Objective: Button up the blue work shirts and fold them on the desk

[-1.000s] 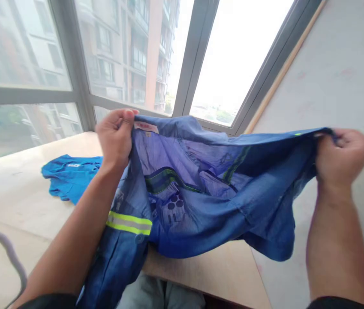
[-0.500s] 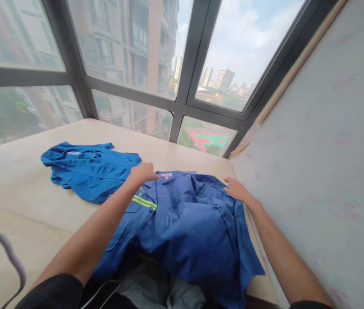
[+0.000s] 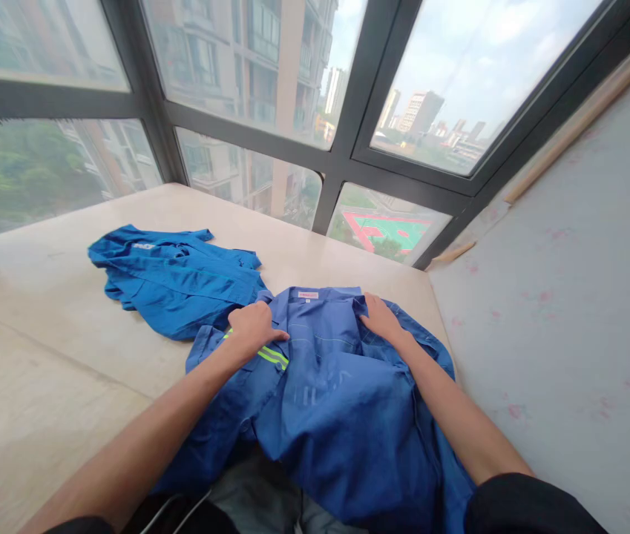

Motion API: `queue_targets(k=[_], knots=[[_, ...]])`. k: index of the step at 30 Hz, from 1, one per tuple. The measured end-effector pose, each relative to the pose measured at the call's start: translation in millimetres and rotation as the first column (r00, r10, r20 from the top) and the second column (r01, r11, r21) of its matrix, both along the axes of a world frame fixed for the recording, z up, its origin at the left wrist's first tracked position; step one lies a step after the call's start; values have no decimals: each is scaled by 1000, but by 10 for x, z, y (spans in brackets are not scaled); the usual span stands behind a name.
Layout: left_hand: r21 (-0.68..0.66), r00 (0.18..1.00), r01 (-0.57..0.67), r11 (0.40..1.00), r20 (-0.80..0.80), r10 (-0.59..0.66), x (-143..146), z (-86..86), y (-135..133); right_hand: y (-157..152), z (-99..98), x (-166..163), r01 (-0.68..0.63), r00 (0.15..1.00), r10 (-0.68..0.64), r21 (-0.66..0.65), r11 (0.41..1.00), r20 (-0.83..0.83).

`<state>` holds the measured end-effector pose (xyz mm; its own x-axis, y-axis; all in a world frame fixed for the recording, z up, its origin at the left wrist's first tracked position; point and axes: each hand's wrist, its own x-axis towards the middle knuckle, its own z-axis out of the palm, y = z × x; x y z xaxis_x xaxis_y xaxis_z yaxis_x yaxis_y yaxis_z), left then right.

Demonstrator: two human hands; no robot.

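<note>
In the head view, my main concern is the blue work jacket (image 3: 342, 415), spread rumpled from the centre of the frame down to the bottom edge, its collar label (image 3: 308, 295) facing me. Its lower part runs past the near side of the pale counter (image 3: 30, 311) over grey trousers (image 3: 259, 486); that overhang, I judge, could drag the whole thing lapward if both hands let go.

My left hand (image 3: 251, 326) lies on the front panel beside the reflective stripe (image 3: 273, 357), fingers curled, thumb out; I cannot tell whether its grip has cloth pinched. My right hand (image 3: 381, 319) touches the collar's right side, fingertips partly lost in the folds, so I can't tell there either. A weak pinch could let the collar slip and leave creases bunched.

A brighter blue garment (image 3: 175, 278) lies upper left of centre, just beside the jacket; sweeping left could ruck it up. On the right, the patterned wall (image 3: 571, 319) leaves my right arm little room, so it could knock.
</note>
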<state>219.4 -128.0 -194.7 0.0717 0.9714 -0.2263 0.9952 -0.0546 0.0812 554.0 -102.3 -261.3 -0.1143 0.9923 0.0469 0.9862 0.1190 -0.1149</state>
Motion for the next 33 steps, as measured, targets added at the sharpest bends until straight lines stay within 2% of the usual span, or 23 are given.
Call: queue_targets(k=[3, 6, 10, 15, 17, 21, 24, 27, 30, 31, 33], knots=[[169, 1000, 12, 985, 1, -13, 93, 3, 49, 61, 30, 41, 73, 996, -80, 135, 988, 48], [238, 998, 67, 969, 3, -70, 190, -72, 163, 157, 61, 76, 51, 997, -56, 108, 993, 50], [142, 996, 90, 986, -30, -86, 300, -218, 314, 305, 20, 55, -2, 1000, 1, -45, 999, -20], [23, 996, 82, 996, -37, -81, 357, -229, 351, 353, 3, -11, -11, 999, 7, -71, 997, -50], [32, 995, 84, 996, -51, -83, 352, -198, 334, 319, 69, -8, -12, 998, 8, -70, 997, -59], [155, 991, 113, 981, -88, -100, 348, -179, 270, 179, 294, 56, 11, 997, -16, -52, 999, -80], [196, 987, 141, 971, -109, -121, 383, -231, 208, 22, 463, 116, -19, 984, 19, 5, 1000, -178], [168, 985, 152, 974, -105, -135, 429, -305, 151, -159, 593, 163, -20, 933, 48, 81, 996, -355], [131, 987, 147, 980, -81, -137, 455, -344, 83, -347, 699, 185, 124, 859, -43, 125, 984, -510], [124, 987, 152, 981, -78, -143, 461, -344, 52, -409, 736, 184, 180, 799, -85, 102, 978, -595], [125, 985, 165, 978, -72, -157, 477, -330, -25, -536, 821, 169, 257, 581, -178, -29, 966, -794]])
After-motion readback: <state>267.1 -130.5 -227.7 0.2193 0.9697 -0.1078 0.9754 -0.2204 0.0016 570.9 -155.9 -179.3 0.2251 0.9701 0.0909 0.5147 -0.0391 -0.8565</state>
